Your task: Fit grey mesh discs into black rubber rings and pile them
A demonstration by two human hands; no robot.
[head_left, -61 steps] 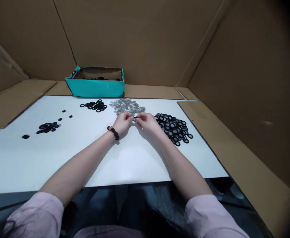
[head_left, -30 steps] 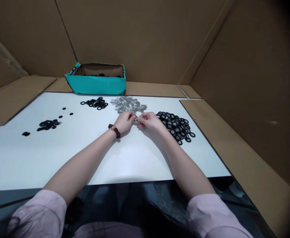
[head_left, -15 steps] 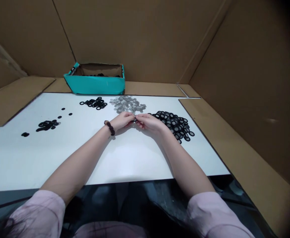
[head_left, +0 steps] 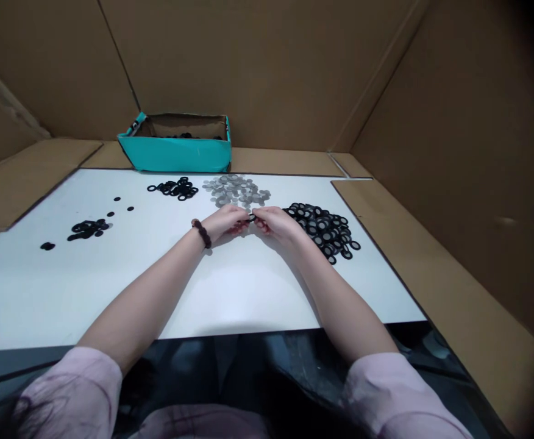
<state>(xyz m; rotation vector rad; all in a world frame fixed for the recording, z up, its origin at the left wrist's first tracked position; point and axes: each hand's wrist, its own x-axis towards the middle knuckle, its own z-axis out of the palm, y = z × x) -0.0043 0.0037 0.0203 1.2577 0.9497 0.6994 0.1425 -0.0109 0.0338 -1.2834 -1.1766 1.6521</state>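
Observation:
Over the middle of the white board, my left hand (head_left: 229,221) and my right hand (head_left: 276,223) meet fingertip to fingertip. Both are closed in a pinch on one small black ring (head_left: 252,217). Fingers cover much of the ring, so I cannot tell whether a disc sits inside it. Just beyond my hands lies a heap of thin grey discs (head_left: 237,190). Beside my right wrist spreads a big pile of black rings with grey centres (head_left: 324,228). A smaller pile of open black rings (head_left: 175,188) lies behind and to the left.
A turquoise box (head_left: 180,155) with dark pieces inside stands at the back edge of the white board (head_left: 230,292). Small black pieces (head_left: 88,229) form a cluster at the left, with several strays around it. Cardboard walls (head_left: 258,73) enclose the back and sides.
The black ring shows more clearly between my fingertips, which have shifted slightly. Both hands stay in nearly the same place; the piles look the same.

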